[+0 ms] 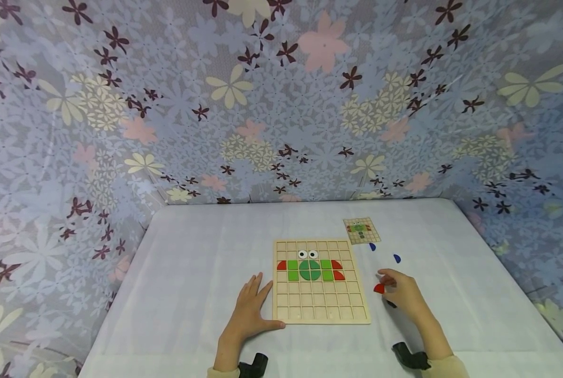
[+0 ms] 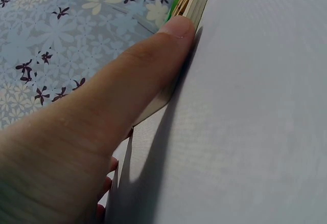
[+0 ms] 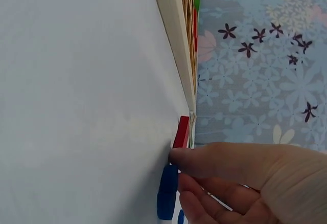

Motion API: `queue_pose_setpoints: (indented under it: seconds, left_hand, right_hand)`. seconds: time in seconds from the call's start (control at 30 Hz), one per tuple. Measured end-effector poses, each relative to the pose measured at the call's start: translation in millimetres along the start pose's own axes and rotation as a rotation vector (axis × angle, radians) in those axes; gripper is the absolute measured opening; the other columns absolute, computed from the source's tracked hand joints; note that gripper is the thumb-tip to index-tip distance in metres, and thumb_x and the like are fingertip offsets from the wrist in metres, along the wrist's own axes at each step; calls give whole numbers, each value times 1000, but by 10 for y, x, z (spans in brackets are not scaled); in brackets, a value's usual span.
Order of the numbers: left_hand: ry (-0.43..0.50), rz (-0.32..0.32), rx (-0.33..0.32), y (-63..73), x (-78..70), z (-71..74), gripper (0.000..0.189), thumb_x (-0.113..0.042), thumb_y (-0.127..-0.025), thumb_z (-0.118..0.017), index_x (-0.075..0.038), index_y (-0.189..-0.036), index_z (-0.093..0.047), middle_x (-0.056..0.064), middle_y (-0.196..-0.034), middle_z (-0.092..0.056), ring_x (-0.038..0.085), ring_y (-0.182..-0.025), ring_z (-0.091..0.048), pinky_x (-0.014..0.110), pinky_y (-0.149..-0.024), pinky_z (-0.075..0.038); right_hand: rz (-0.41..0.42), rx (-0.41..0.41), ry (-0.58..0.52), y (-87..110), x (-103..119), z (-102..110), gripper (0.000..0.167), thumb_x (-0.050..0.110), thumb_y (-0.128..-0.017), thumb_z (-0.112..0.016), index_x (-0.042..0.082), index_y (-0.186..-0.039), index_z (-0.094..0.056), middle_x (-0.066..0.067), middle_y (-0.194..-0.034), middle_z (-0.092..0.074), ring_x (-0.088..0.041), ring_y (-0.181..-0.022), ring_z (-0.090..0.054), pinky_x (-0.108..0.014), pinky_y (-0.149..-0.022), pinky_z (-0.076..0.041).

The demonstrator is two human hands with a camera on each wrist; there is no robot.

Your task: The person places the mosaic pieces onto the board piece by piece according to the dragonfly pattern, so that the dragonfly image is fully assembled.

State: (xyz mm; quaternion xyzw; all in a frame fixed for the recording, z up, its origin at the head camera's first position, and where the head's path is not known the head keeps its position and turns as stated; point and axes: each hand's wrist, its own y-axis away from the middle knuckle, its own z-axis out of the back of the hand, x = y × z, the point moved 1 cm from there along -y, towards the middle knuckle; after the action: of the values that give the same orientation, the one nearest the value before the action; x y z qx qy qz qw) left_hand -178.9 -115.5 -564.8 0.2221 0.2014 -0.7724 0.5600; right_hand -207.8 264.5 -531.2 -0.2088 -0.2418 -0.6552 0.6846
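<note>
A square wooden grid board [image 1: 321, 301] lies flat in the middle of the table. On it are two eye discs [image 1: 302, 254], a dark green circle [image 1: 310, 270] of quarter pieces, light green squares [image 1: 293, 271], and red quarter-circles [image 1: 282, 265] at both sides. My left hand [image 1: 249, 311] rests at the board's near left corner, its thumb [image 2: 176, 29] along the near edge and its fingers spread beside the left edge. Right of the board, my right hand [image 1: 403, 295] pinches a red quarter-circle [image 1: 379, 288] between thumb and fingers. A blue piece [image 3: 167, 192] sits just below that thumb.
A small pattern card [image 1: 361, 231] lies beyond the board's far right corner. Two blue half-circles [image 1: 397, 258] lie on the white tabletop [image 1: 201, 252] near it. Flowered cloth [image 1: 281, 105] rises behind and at both sides of the table.
</note>
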Motion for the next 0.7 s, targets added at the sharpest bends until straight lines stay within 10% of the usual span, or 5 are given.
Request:
queue_pose_setpoints:
  seconds: [0.3, 0.7]
  left_hand:
    - [0, -68, -78, 31, 0, -14, 101, -60, -62, -79, -8, -142, -45, 20, -153, -31, 38, -143, -24, 55, -117, -22]
    - [9, 17, 9, -24, 31, -39, 107, -57, -57, -83, -11, -144, -42, 16, -157, -26, 38, -146, -20, 56, -117, -21]
  right_hand:
    - [52, -72, -27, -16, -28, 23, 47, -6, -74, -71, -3, -119, -60, -18, -98, -69, -32, -92, -65, -48, -83, -56]
    - [275, -148, -98, -215, 237, -33, 48, -5, -76, -73, -1, -122, -60, -12, -99, -71, -29, -91, -65, -39, -82, -56]
